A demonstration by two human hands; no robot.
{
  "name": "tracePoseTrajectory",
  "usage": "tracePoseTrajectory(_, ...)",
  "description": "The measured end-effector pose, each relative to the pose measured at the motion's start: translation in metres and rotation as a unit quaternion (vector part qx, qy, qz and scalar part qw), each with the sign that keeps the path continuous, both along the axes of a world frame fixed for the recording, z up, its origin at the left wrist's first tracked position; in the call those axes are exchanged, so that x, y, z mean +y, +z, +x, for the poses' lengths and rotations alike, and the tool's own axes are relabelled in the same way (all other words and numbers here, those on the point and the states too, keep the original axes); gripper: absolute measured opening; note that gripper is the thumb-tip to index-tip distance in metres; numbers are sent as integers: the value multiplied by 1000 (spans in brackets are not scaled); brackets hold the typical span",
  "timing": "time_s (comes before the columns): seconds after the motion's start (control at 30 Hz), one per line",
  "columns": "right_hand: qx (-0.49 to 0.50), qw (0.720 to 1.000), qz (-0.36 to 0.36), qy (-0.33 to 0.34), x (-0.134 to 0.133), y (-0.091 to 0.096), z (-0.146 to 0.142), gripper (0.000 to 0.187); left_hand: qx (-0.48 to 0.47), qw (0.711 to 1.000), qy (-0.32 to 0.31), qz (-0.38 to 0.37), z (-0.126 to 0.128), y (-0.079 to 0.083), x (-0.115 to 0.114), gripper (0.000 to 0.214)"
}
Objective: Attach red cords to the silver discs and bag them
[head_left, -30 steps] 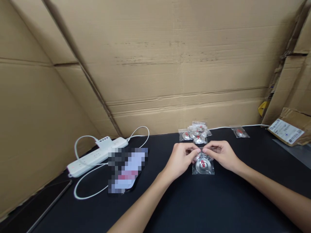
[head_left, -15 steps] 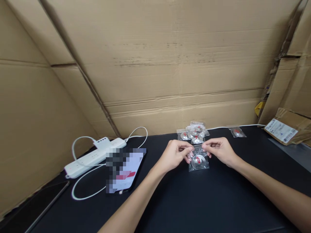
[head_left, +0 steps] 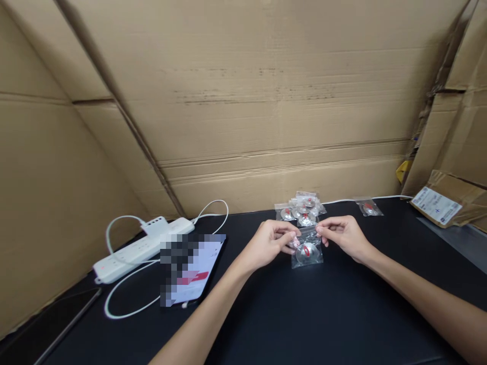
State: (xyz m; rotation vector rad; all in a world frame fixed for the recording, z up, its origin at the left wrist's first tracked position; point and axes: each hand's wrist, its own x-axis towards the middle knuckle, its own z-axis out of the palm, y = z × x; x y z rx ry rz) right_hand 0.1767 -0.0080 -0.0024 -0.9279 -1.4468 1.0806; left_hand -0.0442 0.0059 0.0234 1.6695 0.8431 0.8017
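Between my hands hangs a small clear zip bag [head_left: 307, 253] with a round silvery metal disc and a red piece inside it. My left hand [head_left: 272, 243] pinches the bag's upper left side between thumb and fingers. At the top right corner, my right hand [head_left: 344, 235] has its thumb and forefinger closed on the bag's edge. Just beyond the hands lies a pile of similar bagged discs [head_left: 305, 205], several of them overlapping. Another bagged disc [head_left: 368, 207] lies apart to the right.
On the black table [head_left: 323, 319], a white power strip [head_left: 144, 248] with looping cables lies at left, beside a lit, partly blurred phone [head_left: 198, 274]. A dark flat device [head_left: 53, 324] sits at lower left. Cardboard walls [head_left: 281, 101] surround the table; a labelled carton [head_left: 441, 200] stands at right.
The view has shifted slightly, moving most things a little left in the picture. Both hands keep their pinch on the bag, with little other visible movement.
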Motion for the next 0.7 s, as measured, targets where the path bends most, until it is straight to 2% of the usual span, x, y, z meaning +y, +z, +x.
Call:
tracePoseTrajectory(0.1,11,1000,6,11,0,-1,4,24,-31,999,-4,-18,0,1,-1,33)
tracePoseTrajectory(0.17,19,999,3,28,0,-2,5,33,-59,998,-8,-23,-1,2,-1,33)
tracePoseTrajectory(0.27,22,996,-34,80,-3,-3,3,43,-96,995,-11,-21,0,3,0,32)
tracePoseTrajectory(0.37,34,985,-83,145,-6,-5,-3,37,-126,991,-11,-31,0,1,0,32)
tracePoseTrajectory(0.43,41,982,-93,159,-7,-6,-5,31,-142,989,-11,-47,1,0,0,33)
tracePoseTrajectory(0.57,64,988,-88,110,-4,-1,-1,26,-159,984,-10,-74,1,-1,0,42)
tracePoseTrajectory(0.7,102,993,-62,12,13,9,28,30,-139,986,24,-86,0,-2,2,45)
